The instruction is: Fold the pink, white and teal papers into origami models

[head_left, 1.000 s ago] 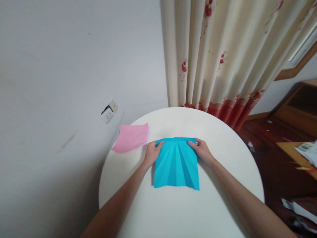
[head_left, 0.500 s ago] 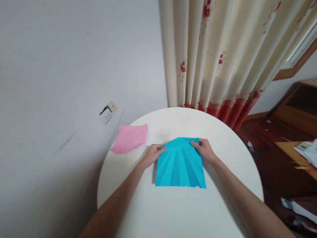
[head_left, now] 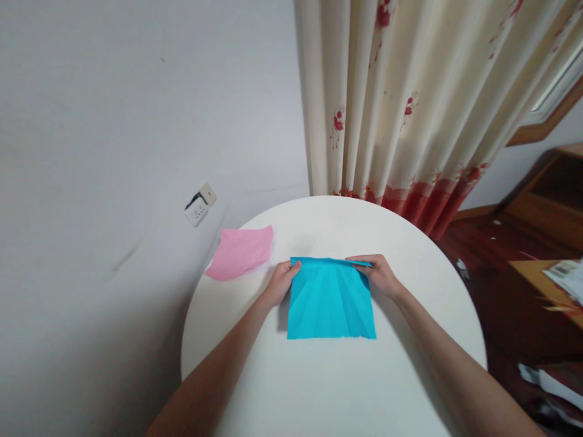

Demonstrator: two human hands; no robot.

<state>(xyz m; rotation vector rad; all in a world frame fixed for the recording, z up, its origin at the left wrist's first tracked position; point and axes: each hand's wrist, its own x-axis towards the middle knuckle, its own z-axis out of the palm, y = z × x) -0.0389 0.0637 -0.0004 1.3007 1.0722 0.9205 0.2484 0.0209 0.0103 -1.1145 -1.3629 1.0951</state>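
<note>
A creased blue paper sheet (head_left: 330, 300) lies on the round white table (head_left: 328, 388), its folds fanning out from the far edge. My left hand (head_left: 280, 284) pinches the sheet's far left corner. My right hand (head_left: 380, 276) pinches the far right corner, and the far edge between them is lifted slightly off the table. A pink paper sheet (head_left: 241, 250) rests at the table's far left, partly overhanging the rim, apart from both hands.
A white wall with a socket plate (head_left: 199, 205) stands to the left. A cream curtain with red flowers (head_left: 410, 109) hangs behind the table. Wooden furniture (head_left: 542, 206) and papers (head_left: 562, 276) sit to the right over a dark wood floor.
The blue sheet's far edge has spread wider and straighter between my hands, and its fan folds have flattened. My hands moved slightly apart at the corners.
</note>
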